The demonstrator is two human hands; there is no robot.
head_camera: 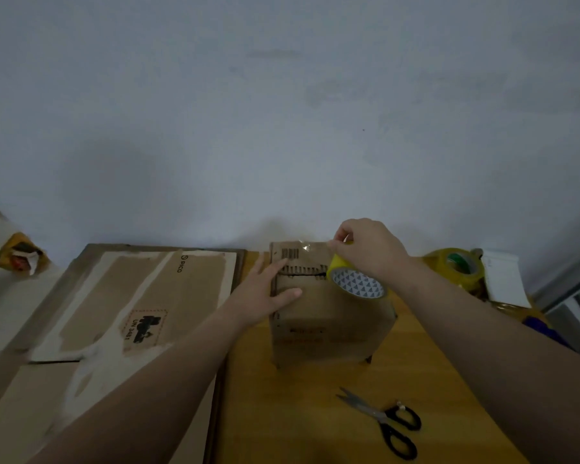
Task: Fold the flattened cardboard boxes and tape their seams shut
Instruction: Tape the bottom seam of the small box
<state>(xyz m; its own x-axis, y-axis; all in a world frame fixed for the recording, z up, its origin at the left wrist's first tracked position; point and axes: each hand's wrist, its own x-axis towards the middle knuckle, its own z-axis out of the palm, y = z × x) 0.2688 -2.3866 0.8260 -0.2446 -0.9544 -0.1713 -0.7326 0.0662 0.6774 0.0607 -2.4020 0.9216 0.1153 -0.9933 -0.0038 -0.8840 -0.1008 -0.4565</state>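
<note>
A small cardboard box stands folded on the wooden table close to the wall, and a dark gap shows along its top seam. The left hand lies flat on the left part of the box top, fingers straight and pressing down beside the seam. The right hand grips a yellow tape roll over the right side of the top. Its fingertips seem to pinch a clear strip of tape at the far edge, though the glare makes that hard to judge. Flattened cardboard lies to the left, just beside the box. Black-handled scissors rest on the table nearer the person, and spare tape rolls sit at the far right.
</note>
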